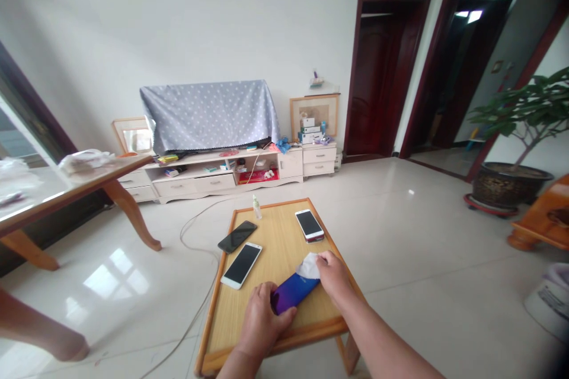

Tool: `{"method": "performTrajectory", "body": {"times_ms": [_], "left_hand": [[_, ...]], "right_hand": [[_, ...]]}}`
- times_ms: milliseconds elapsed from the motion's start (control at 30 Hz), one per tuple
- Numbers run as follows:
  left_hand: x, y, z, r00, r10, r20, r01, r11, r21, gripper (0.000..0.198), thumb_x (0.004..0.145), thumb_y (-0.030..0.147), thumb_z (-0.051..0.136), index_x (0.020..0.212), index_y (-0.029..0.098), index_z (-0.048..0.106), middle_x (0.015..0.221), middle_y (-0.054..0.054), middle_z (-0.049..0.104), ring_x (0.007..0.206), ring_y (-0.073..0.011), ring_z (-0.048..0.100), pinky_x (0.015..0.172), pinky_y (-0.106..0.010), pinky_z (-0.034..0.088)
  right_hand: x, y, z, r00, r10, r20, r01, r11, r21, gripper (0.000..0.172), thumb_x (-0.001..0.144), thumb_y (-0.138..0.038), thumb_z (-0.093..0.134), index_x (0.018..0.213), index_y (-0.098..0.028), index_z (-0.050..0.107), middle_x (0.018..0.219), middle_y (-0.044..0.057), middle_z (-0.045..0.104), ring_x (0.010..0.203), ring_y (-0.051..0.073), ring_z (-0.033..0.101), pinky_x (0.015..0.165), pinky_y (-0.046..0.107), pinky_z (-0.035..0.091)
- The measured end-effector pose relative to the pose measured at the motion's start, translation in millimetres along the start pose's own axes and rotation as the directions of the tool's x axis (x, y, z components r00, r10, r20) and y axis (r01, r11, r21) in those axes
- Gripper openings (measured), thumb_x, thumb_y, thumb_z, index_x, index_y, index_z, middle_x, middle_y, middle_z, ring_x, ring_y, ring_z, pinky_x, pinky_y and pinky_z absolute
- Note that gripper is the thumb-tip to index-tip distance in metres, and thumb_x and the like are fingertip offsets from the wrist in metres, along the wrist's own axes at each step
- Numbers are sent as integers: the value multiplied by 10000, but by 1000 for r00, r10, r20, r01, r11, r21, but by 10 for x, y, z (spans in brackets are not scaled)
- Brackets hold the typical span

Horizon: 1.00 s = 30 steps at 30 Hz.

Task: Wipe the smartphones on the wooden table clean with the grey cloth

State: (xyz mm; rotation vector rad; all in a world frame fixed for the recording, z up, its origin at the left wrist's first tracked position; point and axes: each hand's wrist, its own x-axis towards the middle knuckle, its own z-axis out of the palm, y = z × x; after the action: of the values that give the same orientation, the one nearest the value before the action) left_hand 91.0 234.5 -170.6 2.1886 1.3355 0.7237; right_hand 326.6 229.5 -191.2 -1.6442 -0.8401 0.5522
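A blue and purple smartphone [296, 291], back side up, is gripped at its near left end by my left hand [263, 315], fingers and thumb on opposite edges. My right hand [331, 275] pinches a white tissue [307, 266] that lies over the far right end of the phone. Both hands are above the near part of a small wooden table [275, 231]. To the left lie a white phone [242, 265] and a black phone [237, 236], screens up. Another white phone [309, 224] rests at the right on top of a dark red item. A small spray bottle [256, 208] stands at the far left corner.
A cable [186, 243] runs over the floor left of the table. A larger wooden table [89, 186] stands further left. Beyond is a low white cabinet [195, 185] with a cloth-covered object [211, 115]. A potted plant [511, 183] is at the right.
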Motion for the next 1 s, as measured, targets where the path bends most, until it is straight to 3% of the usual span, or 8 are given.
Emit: {"method": "performTrajectory", "body": {"times_ms": [167,333,633,733,867,1000], "left_hand": [[10,-10,24,1000,11,0,-11,1000,16,414,691,450,726,993,218,564,946,-45,610,920,-238,598,833,-367,474],[14,-23,41,998,59,4,-59,998,24,411,703,428,725,1017,218,563,975,-50,617,955,-246,592,868,-382,476],[22,9,34,996,85,13,-86,990,114,428,711,415,724,1075,221,610,1023,-75,652,1028,-290,572,907,-412,452],[25,14,17,996,88,14,-89,987,135,437,700,423,741,1074,229,624,1015,-71,666,1035,-294,565,913,-409,443],[31,-2,7,995,94,29,-97,985,141,449,704,432,748,1087,228,636,1040,-74,674,1044,-294,562,926,-407,434],[31,-34,5,994,92,52,-99,985,139,446,709,452,751,1084,233,654,1063,-75,675,1041,-295,560,918,-404,429]], "right_hand": [[60,-17,-80,999,52,-3,-52,991,121,402,808,-513,557,968,-165,682,846,60,740,750,221,680,630,288,507],[62,-40,-137,1000,22,0,-22,995,100,376,788,-465,592,978,-152,677,842,66,734,754,218,678,645,287,512],[-154,-136,13,992,-77,97,95,978,-188,180,815,-385,585,859,-231,666,776,4,710,721,188,643,639,262,451],[-182,-156,27,987,-99,129,135,939,-316,147,834,-340,580,844,-242,689,841,20,714,806,194,637,722,269,447],[-183,-190,24,975,-136,174,201,872,-447,175,837,-265,577,897,-234,738,1006,69,706,1003,224,607,878,286,423],[-215,-240,51,960,-175,217,263,824,-501,310,855,-222,535,1090,-215,736,1107,97,700,1075,244,600,948,309,420]]}}
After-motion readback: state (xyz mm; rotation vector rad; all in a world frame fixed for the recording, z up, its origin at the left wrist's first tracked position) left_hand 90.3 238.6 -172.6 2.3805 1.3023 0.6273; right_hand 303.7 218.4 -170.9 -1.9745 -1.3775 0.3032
